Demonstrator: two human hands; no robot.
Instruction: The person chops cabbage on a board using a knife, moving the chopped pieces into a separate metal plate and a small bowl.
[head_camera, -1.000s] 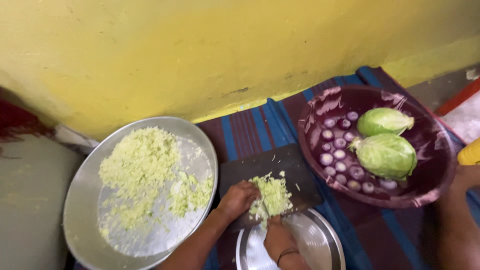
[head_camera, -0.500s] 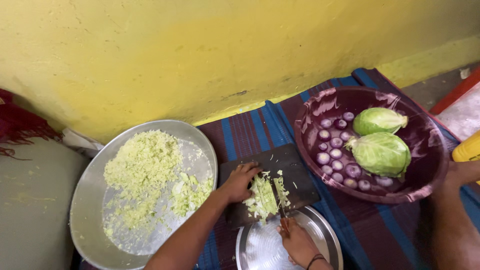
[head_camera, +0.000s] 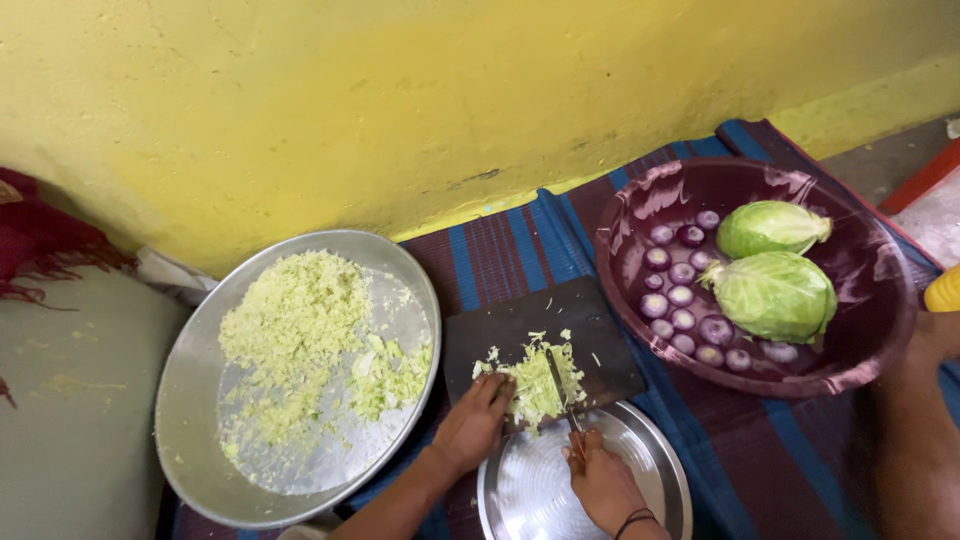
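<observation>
A pile of chopped cabbage (head_camera: 538, 382) lies on a dark cutting board (head_camera: 520, 325) on a striped cloth. My left hand (head_camera: 474, 423) rests on the board's near left edge, fingers touching the pile. My right hand (head_camera: 600, 483) grips a knife (head_camera: 560, 388) whose blade stands in the cabbage pile. An empty round steel plate (head_camera: 530, 490) sits just below the board, under my right hand.
A large steel tray (head_camera: 200, 400) with chopped cabbage sits at the left. A maroon basin (head_camera: 860, 340) at the right holds two cabbage pieces (head_camera: 772, 292) and several peeled onions (head_camera: 680, 296). A yellow wall rises behind. Another person's leg (head_camera: 915, 440) is at the right edge.
The view has shifted slightly. My right hand has moved down and right, bringing the knife into the cabbage pile. My left hand stays beside the pile.
</observation>
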